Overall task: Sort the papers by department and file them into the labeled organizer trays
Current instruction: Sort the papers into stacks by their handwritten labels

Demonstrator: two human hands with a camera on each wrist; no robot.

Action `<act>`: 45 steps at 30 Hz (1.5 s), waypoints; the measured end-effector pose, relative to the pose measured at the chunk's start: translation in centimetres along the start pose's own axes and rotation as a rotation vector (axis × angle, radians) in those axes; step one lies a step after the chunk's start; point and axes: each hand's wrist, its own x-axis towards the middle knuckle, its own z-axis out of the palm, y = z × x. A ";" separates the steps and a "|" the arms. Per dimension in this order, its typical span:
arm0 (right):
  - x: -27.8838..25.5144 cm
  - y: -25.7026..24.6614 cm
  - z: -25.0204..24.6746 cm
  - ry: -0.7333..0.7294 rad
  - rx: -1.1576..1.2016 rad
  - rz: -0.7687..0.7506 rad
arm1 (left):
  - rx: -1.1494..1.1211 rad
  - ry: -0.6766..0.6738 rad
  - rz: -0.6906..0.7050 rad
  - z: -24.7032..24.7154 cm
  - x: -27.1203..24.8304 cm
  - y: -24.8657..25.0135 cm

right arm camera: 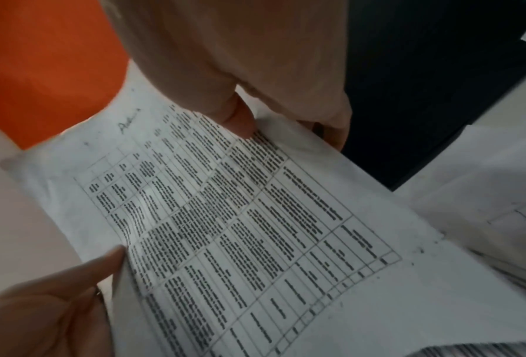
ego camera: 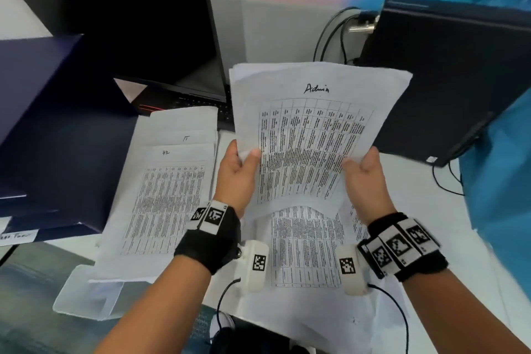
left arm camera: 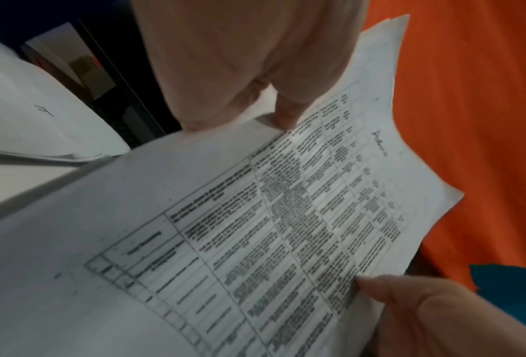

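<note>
- Paper stack point(ego camera: 310, 253) lies nearest on the white desk point(ego camera: 431, 204), printed tables face up, partly under both wrists.
- Left hand point(ego camera: 238, 172) pinches the left edge of a lifted sheet bundle point(ego camera: 313, 135): thumb on the printed face, fingers curled behind.
- Right hand point(ego camera: 365, 178) grips the bundle's right edge the same way, thumb on top, fingers behind.
- Bundle is held off the desk, tilted up toward the head camera; top sheet has "Admin" handwritten above a dense table. Several sheet edges show at its top corner.
- Left wrist view: left thumb point(left arm camera: 286, 116) presses on the sheet's edge; the sheet point(left arm camera: 255, 217) bows slightly.
- Right wrist view: right thumb point(right arm camera: 237, 118) sits on the printed grid; the other hand's thumb holds the far edge.
- Left of the bundle, a second pile point(ego camera: 169, 187) lies flat on the desk; top sheet marked "HR", the one beneath marked "IT".
- Dark blue organizer trays point(ego camera: 57, 129) stand at far left, touching that pile's edge; a label below them is unreadable.
- Open laptop point(ego camera: 161, 37) sits behind the piles, screen dark.
- Black computer tower point(ego camera: 448, 72) stands at right rear, cables behind it.
</note>
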 end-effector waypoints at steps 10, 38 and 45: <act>0.4 0.5 7.2 -0.149 -0.116 0.022 | 0.245 0.197 0.088 -8.0 -1.1 -2.2; -4.3 8.0 26.0 -0.531 -0.665 0.161 | 1.382 -0.151 -0.459 -24.9 2.3 -9.9; -2.7 6.5 22.2 -0.418 -0.605 0.120 | 1.278 -0.129 -0.492 -22.5 2.8 -8.0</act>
